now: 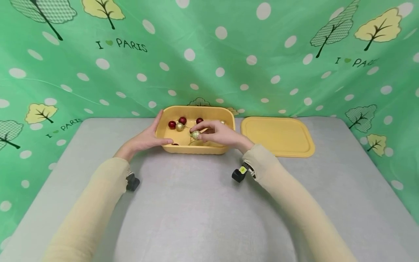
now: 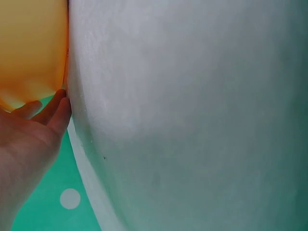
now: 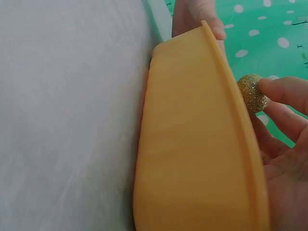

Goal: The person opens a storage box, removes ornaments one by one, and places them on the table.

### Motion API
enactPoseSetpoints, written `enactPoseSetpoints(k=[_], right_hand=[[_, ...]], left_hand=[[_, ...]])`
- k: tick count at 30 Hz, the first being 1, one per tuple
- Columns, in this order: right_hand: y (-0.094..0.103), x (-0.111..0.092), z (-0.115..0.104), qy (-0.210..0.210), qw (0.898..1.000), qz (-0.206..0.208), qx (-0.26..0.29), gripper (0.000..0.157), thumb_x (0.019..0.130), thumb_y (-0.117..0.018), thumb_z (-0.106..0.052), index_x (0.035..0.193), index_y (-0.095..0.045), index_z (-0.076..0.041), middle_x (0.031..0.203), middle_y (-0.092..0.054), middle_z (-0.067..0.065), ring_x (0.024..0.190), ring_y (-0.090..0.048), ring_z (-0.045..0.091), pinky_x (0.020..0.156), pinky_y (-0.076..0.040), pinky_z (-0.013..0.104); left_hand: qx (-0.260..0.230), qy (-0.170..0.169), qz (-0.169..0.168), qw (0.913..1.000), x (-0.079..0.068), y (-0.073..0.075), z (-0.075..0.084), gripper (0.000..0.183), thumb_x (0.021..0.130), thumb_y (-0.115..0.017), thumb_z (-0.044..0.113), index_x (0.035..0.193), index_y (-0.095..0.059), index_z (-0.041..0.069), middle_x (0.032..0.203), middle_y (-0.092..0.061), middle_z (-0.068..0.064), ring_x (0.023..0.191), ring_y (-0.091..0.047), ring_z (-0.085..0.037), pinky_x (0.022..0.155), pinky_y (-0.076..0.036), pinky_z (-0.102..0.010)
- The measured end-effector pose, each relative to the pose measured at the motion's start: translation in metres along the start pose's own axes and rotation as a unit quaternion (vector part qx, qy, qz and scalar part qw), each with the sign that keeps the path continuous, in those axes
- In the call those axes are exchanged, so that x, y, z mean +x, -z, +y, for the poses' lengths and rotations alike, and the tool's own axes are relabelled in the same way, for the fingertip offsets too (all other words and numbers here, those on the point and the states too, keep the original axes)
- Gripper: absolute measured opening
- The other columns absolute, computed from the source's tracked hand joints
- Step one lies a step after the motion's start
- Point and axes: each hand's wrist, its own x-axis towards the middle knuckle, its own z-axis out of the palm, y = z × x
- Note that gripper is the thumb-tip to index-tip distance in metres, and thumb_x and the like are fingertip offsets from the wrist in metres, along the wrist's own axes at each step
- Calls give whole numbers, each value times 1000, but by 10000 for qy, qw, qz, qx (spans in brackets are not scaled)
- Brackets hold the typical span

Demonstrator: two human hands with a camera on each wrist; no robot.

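Observation:
In the head view, a yellow plastic box (image 1: 198,149) stands at the back of the table. My left hand (image 1: 145,139) holds its left end, thumb at the front rim and fingers along the outside wall; the left wrist view shows those fingers (image 2: 58,108) against the box. My right hand (image 1: 220,134) pinches a gold glitter bauble (image 3: 252,93) between thumb and fingers, just over the box's rim in the right wrist view. Inside the box lie red baubles (image 1: 182,120) and another gold bauble (image 1: 179,126), towards the left and back. The right hand covers part of the interior.
A flat yellow lid (image 1: 278,136) lies on the grey table (image 1: 203,203) just right of the box. Behind the table hangs a green cloth (image 1: 203,69) with white dots and printed trees. Black wrist cameras sit under both sleeves.

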Motion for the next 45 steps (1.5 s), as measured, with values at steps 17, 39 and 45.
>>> enactPoseSetpoints(k=[17,39,45], right_hand=[[24,-63,-7,394,9974,270,-544,32,93,-59,0,124,-61,3,120,-61,12,98,-62,31,83,-52,33],[45,-151,7,181,9897,1203,-749,32,93,-58,2,124,-60,5,118,-62,16,100,-61,24,85,-51,26],[51,-171,18,265,9853,1452,-856,32,92,-58,5,124,-60,5,121,-61,17,103,-60,18,87,-50,24]], left_hand=[[-6,50,-2,10000,0,-1,-2,119,83,-76,18,151,22,25,157,19,-15,143,0,-41,115,-5,-50],[100,138,-29,9999,-1,-1,2,118,84,-74,18,151,23,26,157,20,-15,143,2,-41,114,-5,-52],[73,158,-26,9998,-2,-1,2,118,84,-74,18,151,23,26,157,20,-14,143,2,-40,114,-5,-52]])
